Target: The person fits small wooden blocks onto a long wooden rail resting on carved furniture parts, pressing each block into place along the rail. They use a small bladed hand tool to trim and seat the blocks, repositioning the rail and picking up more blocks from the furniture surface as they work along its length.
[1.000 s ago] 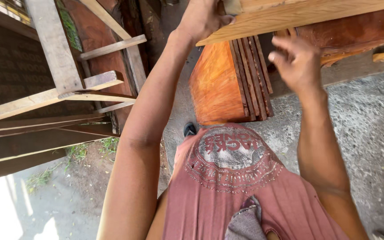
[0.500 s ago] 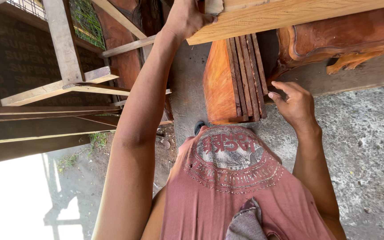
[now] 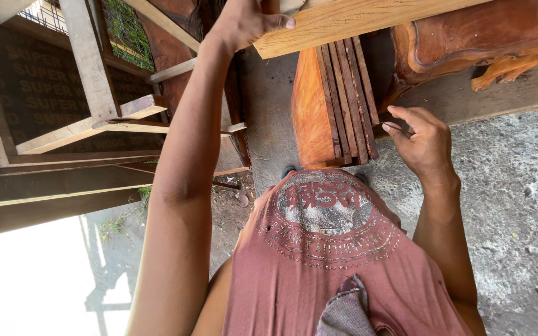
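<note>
Hands first: the left hand [image 3: 244,22] is up top, fingers wrapped round the end of a long pale wooden plank [image 3: 356,22], thumb on its face. The right hand [image 3: 424,143] hangs half open with curled fingers, holding nothing, just beside a stack of thin reddish-brown wooden slats [image 3: 347,102] leaning under that plank.

Ground: rough grey concrete floor [image 3: 512,205], gritty and pitted, running to bare dirt with a few weeds at the left. Standing directly on it: a stack of reddish-brown wooden slats [image 3: 344,106], set on edge and leaning together against an orange-toned board. Behind the stack stood a carved reddish furniture piece [image 3: 468,43]. At left stood a frame of pale timber battens [image 3: 88,118].
</note>
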Motion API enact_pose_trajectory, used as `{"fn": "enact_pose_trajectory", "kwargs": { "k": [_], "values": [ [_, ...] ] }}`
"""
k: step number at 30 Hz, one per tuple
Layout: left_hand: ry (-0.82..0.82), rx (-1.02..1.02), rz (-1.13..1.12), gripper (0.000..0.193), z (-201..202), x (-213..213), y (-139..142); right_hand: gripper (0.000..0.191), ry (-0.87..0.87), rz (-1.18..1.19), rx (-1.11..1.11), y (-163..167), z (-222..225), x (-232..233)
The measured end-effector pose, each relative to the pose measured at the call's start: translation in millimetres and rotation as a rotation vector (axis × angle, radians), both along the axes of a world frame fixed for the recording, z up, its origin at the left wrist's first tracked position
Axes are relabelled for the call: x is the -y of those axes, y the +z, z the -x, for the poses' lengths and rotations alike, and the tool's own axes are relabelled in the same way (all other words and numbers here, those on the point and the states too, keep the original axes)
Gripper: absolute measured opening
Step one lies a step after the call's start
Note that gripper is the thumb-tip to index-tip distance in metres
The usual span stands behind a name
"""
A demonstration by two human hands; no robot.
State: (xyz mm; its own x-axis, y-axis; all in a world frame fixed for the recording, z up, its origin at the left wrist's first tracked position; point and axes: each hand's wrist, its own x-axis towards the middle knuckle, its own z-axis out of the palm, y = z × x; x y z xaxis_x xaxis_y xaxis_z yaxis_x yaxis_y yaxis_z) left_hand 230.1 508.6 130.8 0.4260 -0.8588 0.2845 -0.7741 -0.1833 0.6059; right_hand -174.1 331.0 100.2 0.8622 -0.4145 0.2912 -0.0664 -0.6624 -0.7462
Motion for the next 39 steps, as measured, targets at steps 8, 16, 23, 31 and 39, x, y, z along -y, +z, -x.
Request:
{"fn": "enact_pose_trajectory", "kwargs": {
  "k": [8,16,23,31,39],
  "values": [
    [0.115,-0.381,-0.128,0.025,6.6,-2.7,8.3,0.036,-0.072,-0.015,-0.072,-4.0,12.2,1.3],
    [-0.112,-0.258,0.246,0.024,15.5,4.6,4.4,0.034,-0.053,-0.009,-0.026,6.4,14.3,4.0],
    [0.110,-0.169,0.148,0.043,34.8,-1.6,7.7,0.031,-0.171,0.147,-0.222,-0.9,40.3,-11.8],
    [-0.256,-0.121,0.503,0.065,118.5,17.4,-4.4,0.018,-0.519,0.019,-0.309,-9.3,122.7,-94.3],
    [-0.668,-0.440,0.236,0.062,307.8,63.6,-15.5,0.024,-0.928,0.039,-0.367,30.5,236.1,-145.1]
  ]
}}
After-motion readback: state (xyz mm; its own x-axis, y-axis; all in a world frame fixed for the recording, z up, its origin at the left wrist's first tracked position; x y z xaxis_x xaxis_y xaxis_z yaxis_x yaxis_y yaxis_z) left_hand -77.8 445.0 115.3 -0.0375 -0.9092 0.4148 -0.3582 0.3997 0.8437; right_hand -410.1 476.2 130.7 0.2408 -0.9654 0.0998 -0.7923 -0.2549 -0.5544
